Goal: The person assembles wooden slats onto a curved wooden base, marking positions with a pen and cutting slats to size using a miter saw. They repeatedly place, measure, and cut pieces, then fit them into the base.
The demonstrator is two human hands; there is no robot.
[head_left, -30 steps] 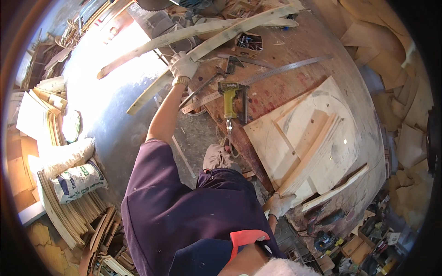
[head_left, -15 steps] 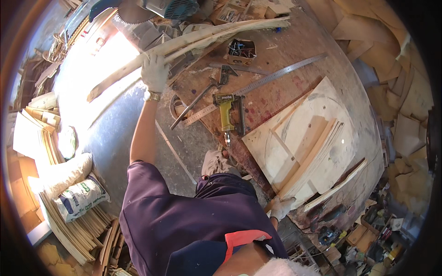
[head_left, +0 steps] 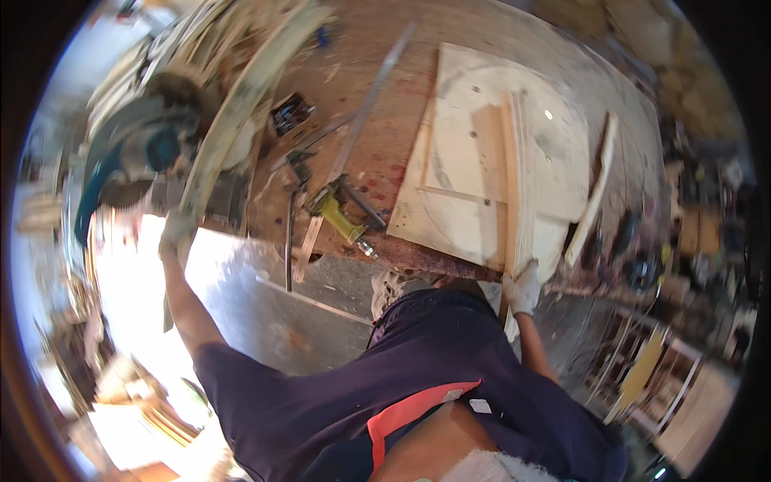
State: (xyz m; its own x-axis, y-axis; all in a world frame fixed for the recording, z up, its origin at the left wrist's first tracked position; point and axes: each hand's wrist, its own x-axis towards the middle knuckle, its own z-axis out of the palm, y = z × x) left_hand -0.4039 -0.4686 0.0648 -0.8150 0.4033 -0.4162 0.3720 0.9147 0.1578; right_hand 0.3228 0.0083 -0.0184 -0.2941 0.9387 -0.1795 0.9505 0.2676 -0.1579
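Note:
My left hand point(head_left: 178, 233), in a pale work glove, is closed around the near end of a long wooden strip point(head_left: 233, 120). The strip slants away toward the far edge of the workbench, beside the saw. At the bench's near edge, my gloved right hand point(head_left: 523, 289) grips the end of a stack of thin wooden strips point(head_left: 520, 177). That stack lies across a pale plywood board point(head_left: 458, 161) with a curved dark mark and a few holes. Between my hands lies a yellow-green nail gun point(head_left: 341, 218), its air fitting pointing toward me.
A teal power saw point(head_left: 148, 149) with a toothed blade stands at the left. A steel ruler point(head_left: 373, 92), a small box of hardware point(head_left: 291, 114) and a hammer-like tool point(head_left: 291, 233) lie on the bench. A loose wood offcut point(head_left: 593, 189) rests right of the board.
My view has turned to the right, so the bench appears rotated. My left hand now sits at the near end of its strip, rather than partway along it. My right hand stays at the stack.

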